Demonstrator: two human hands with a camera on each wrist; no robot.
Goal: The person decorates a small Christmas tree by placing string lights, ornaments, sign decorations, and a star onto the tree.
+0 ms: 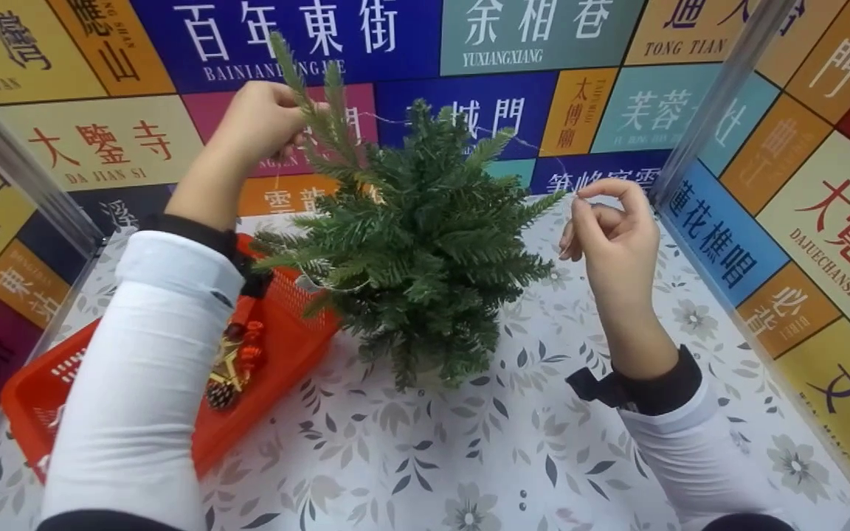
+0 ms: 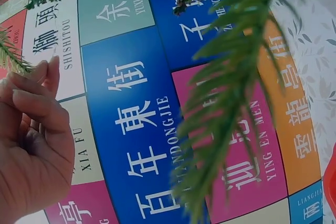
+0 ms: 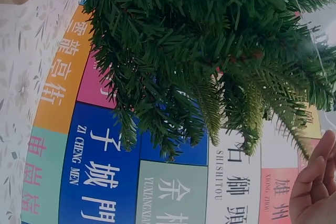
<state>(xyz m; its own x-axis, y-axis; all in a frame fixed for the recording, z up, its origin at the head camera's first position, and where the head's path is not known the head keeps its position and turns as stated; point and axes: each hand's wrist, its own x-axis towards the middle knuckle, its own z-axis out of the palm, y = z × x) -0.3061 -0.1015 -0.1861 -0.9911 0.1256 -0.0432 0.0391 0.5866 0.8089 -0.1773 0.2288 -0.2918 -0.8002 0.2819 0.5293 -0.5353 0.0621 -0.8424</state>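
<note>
Thin wire (image 3: 317, 48) is strung btwn your hands near the top of the green tree (image 1: 432, 243); can't tell if it passes behind or over the tip. Your L hand (image 1: 259, 122), up L of the tree, pinches the wire w/ fingers bunched, right by the pale branches (image 1: 333, 110). Your R hand (image 1: 617, 232), just R of the tree, pinches it btwn thumb & index fingertip, other fingers curled. A wire loop (image 1: 333, 286) shows on the tree's L side. Red basket (image 1: 288, 380) sits L of the tree, partly hidden by your L sleeve (image 1: 144, 332), w/ pinecone (image 1: 220, 396) & red/gold ornaments (image 1: 251, 345) inside. Floral cloth (image 1: 395, 457) lies under the tree; sign-print wall (image 1: 410, 59) behind.
</note>
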